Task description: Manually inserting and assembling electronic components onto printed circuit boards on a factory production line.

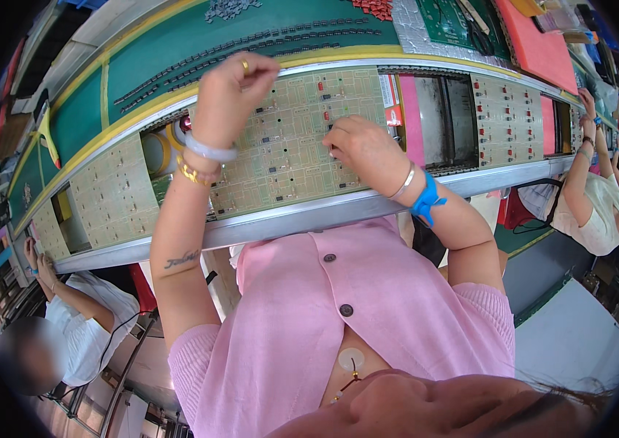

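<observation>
A long green-topped desk edged with yellow tape spans the workroom, with a silver metal rail running along its near side. One co-worker is at the line on the left, another on the right. The middle circuit-board panel lies flat just beyond the rail, beneath both hands. A pink foam sheet lies at the far right, and rows of black components cross the desk. The hands are apart: the left curls above the panel's far edge, the right pinches low over the panel; whether either grips anything, I cannot tell. Beyond lies a heap of red parts.
</observation>
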Demonstrator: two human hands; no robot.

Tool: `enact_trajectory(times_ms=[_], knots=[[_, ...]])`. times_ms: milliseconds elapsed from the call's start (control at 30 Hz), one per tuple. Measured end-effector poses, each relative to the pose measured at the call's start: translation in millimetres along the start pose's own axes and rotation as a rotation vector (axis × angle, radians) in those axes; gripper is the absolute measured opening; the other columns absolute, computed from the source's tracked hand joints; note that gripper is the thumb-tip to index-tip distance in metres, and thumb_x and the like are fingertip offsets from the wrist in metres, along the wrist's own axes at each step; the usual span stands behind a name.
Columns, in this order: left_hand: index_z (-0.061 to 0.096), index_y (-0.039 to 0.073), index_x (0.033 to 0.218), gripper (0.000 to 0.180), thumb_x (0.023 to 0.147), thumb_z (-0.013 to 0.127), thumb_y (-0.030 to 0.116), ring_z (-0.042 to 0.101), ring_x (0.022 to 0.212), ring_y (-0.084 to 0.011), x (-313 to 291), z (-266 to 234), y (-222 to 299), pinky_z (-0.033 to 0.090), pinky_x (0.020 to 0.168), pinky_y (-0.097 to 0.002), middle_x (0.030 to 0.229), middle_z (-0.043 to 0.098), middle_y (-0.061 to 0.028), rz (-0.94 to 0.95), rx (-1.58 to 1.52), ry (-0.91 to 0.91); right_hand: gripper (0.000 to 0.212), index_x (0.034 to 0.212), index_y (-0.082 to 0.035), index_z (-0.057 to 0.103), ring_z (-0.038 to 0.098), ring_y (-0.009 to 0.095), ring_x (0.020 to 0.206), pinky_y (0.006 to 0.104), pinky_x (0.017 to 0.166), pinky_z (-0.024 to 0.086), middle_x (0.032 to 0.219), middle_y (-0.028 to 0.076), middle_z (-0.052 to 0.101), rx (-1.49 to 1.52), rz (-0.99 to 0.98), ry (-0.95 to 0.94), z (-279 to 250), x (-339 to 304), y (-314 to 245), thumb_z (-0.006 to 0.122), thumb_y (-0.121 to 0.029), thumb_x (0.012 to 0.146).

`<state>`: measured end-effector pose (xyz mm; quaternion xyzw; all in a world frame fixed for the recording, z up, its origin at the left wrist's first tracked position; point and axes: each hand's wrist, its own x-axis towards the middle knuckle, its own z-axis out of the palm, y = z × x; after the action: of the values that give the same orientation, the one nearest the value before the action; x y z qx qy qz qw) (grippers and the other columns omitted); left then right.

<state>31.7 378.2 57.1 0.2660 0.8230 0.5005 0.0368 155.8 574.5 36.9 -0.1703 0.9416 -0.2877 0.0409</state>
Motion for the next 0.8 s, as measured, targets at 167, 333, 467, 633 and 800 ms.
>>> enact_trajectory(times_ms=[167,333,467,633,800], knots=[[0.066,0.002,0.09,0.013,0.078,0.064,0.001,0.062,0.076,-0.012,-54.8,9.7,29.6,0.05,0.068,-0.0228,0.087,0.065,-0.0068,-0.14,0.05,-0.183,0.015,0.092,-0.005,0.062,0.061,0.03,0.08,0.0376,0.071,0.049,0.09,0.013,0.063,-0.077,0.156,0.243,-61.3,33.6,51.4,0.061,-0.012,0.079],[0.066,0.003,0.088,0.014,0.074,0.064,0.001,0.063,0.073,-0.0176,-97.9,30.2,43.4,0.05,0.065,-0.0264,0.085,0.064,-0.0081,-0.218,0.021,-0.262,0.01,0.084,-0.005,0.061,0.061,0.029,0.075,0.0373,0.067,0.048,0.081,0.013,0.062,-0.312,0.199,0.474,-76.3,81.6,108.7,0.061,-0.014,0.08],[0.065,0.002,0.083,0.012,0.071,0.068,0.002,0.062,0.07,-0.0208,-109.2,50.5,48.5,0.05,0.062,-0.0275,0.083,0.063,-0.0076,-0.073,0.13,-0.218,0.014,0.076,-0.004,0.061,0.059,0.032,0.077,0.0408,0.07,0.046,0.078,0.015,0.06,-0.353,0.201,0.423,-73.6,93.1,116.1,0.064,-0.018,0.075],[0.065,0.002,0.081,0.014,0.067,0.069,0.002,0.058,0.071,-0.0212,-110.1,66.7,49.5,0.047,0.062,-0.0295,0.086,0.059,-0.0065,0.022,0.22,-0.196,0.012,0.075,-0.004,0.06,0.059,0.032,0.078,0.0404,0.07,0.047,0.077,0.016,0.06,-0.287,0.192,0.407,-70.1,96.6,123.8,0.065,-0.016,0.074],[0.064,0.005,0.08,0.013,0.067,0.067,0.003,0.056,0.076,-0.0234,-111.2,73.4,46.4,0.046,0.066,-0.0326,0.086,0.054,-0.0056,0.011,0.223,-0.187,0.012,0.082,-0.005,0.059,0.06,0.033,0.076,0.0407,0.068,0.047,0.079,0.015,0.062,-0.13,0.258,0.396,-66.5,92.1,115.5,0.065,-0.014,0.076]])
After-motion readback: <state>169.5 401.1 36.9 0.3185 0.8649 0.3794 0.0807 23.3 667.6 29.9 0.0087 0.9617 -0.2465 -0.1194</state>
